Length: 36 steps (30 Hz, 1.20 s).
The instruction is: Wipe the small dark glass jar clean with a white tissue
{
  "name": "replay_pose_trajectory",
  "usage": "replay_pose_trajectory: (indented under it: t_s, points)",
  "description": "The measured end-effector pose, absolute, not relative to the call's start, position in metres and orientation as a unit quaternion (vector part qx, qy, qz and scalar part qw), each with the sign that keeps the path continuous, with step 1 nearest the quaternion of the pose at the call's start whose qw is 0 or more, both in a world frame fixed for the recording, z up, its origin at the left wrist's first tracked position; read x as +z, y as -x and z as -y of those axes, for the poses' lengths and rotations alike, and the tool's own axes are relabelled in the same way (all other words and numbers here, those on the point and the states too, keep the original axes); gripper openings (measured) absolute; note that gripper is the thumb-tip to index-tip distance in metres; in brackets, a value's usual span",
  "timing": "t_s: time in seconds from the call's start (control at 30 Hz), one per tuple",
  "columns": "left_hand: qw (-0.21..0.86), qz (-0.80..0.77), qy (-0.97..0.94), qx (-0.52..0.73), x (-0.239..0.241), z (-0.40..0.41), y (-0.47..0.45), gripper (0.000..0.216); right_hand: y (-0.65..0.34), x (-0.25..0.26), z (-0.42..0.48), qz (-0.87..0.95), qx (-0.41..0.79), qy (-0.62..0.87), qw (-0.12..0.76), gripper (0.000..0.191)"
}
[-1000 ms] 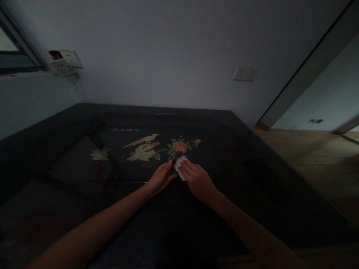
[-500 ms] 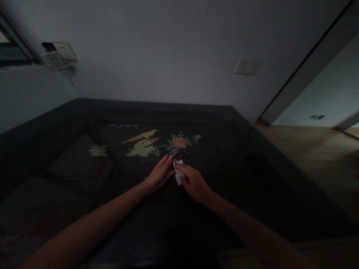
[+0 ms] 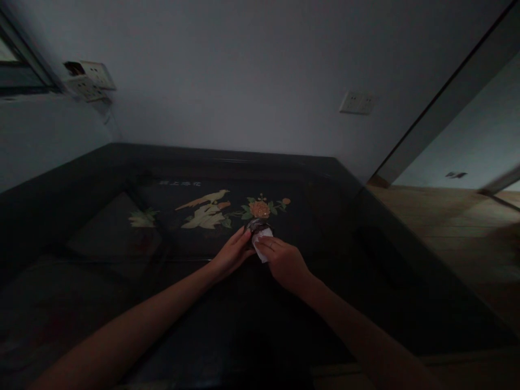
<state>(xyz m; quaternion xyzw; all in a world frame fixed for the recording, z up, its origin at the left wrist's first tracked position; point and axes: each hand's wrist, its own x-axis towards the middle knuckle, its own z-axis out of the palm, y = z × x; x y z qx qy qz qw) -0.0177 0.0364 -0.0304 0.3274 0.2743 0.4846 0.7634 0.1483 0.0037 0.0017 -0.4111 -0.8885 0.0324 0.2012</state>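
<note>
Both my hands meet over the middle of a dark lacquered table (image 3: 357, 238). My left hand (image 3: 231, 253) has its fingers curled around a small dark shiny object (image 3: 257, 224) that I cannot identify in the dim light. My right hand (image 3: 284, 262) pinches a small white piece of paper or cloth (image 3: 261, 244) against that object. A painted panel with a bird (image 3: 205, 200) and an orange flower (image 3: 260, 208) lies on the tabletop just beyond my fingers.
The table stands in a corner against pale walls. A wall socket (image 3: 357, 102) is at the back right, and more sockets (image 3: 87, 81) are at the upper left by a window frame. A wooden floor (image 3: 455, 227) and a doorway lie to the right.
The white piece has shifted between my right fingers against the small object, from hanging down to lying flatter. Both hands stay in about the same spot.
</note>
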Motion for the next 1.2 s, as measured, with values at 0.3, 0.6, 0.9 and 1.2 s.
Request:
replay_pose_trajectory:
  t_s: [0.3, 0.6, 0.9, 1.2]
  points:
    - [0.751, -0.297, -0.343, 0.48, -0.028, -0.034, 0.019, 0.032, -0.133, -0.01, 0.005, 0.766, 0.278, 0.439, 0.378, 0.041]
    - [0.761, -0.265, -0.34, 0.485, -0.028, -0.035, 0.017, 0.032, -0.155, 0.001, -0.011, 0.9, -0.03, 0.385, 0.203, 0.038]
    - [0.757, -0.285, -0.339, 0.48, -0.028, -0.035, 0.019, 0.033, -0.151, -0.002, -0.009, 0.892, -0.062, 0.407, 0.188, 0.037]
    - [0.754, -0.285, -0.368, 0.464, -0.025, -0.033, 0.017, 0.036, -0.149, -0.004, -0.004, 0.81, 0.234, 0.433, 0.319, 0.047]
